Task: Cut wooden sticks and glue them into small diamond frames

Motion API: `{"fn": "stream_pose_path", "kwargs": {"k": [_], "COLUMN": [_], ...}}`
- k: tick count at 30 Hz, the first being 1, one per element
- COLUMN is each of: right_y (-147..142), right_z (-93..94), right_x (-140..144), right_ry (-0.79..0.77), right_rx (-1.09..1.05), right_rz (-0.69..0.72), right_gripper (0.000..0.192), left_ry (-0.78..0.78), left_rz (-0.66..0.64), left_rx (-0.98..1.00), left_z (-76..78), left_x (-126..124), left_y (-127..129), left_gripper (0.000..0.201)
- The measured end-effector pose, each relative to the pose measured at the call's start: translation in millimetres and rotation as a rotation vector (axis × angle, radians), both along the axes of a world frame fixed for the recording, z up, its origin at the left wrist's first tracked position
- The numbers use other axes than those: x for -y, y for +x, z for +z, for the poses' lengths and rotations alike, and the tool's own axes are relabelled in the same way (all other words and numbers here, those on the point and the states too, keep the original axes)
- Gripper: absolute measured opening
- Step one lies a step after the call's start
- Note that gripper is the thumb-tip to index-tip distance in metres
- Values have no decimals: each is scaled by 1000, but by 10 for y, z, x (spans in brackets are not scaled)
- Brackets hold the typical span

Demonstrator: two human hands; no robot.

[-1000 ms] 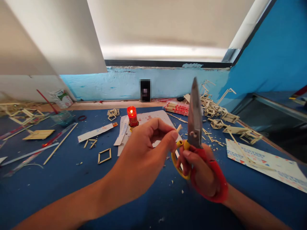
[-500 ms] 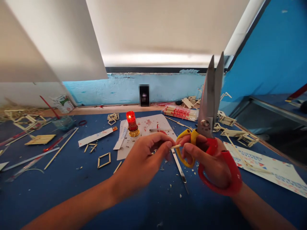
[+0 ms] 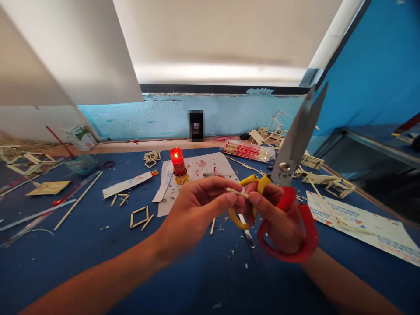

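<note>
- While the left hand [image 3: 193, 210] pinches a thin, pale wooden stick [image 3: 236, 192] between thumb and fingertips, the right hand [image 3: 278, 218] meets it at the stick's other end, thumb and forefinger closed on it just above the table.
- Its other fingers are threaded through the red and yellow plastic handles of steel scissors [image 3: 288, 162], blades nearly shut and pointing up and away.
- Judging by this, the step in hand is checking or repositioning a short cut stick; a next move would need the stick held steady and the blades kept away from the fingers.
- Blue tabletop [image 3: 98, 262]: matte, dusted with pale chips.
- Stick-built diamond frame [image 3: 140, 217] lies left of the hands.
- Red candle lamp [image 3: 179, 164] glows on stained white paper [image 3: 200, 175] beyond them.
</note>
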State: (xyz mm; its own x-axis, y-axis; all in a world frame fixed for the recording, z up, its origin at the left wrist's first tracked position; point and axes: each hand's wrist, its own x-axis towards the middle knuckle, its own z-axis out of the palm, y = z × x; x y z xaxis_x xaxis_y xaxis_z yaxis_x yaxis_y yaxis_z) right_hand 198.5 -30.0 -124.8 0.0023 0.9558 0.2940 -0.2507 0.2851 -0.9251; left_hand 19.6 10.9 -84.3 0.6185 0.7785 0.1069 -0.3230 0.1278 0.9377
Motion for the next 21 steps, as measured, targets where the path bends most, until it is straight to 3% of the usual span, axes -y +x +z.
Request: {"fn": "stream_pose_path", "kwargs": {"k": [5,9,12,16,21], "right_y": [-66,-21,42,63,43], "right_z": [-44,-195,-271,-167,-54], "right_x": [9,88,150,167,159], "right_ry": [-75,-87,-73,38,97], "right_rx": [-55,-3,226,541,618], "right_rz": [78,130,128,180,162], "right_gripper": [24,34,38,42,45], "left_ry": [70,260,267,245,205], "left_rz": [-4,155,209,267,244], "left_rx": [66,-23,-44,-65,-126], "left_z": [-105,25,166,253,251], "left_x": [-19,9,26,14,-9], "left_y": [44,-18,-73,-97,-98], "left_gripper": [10,9,13,19,14]}}
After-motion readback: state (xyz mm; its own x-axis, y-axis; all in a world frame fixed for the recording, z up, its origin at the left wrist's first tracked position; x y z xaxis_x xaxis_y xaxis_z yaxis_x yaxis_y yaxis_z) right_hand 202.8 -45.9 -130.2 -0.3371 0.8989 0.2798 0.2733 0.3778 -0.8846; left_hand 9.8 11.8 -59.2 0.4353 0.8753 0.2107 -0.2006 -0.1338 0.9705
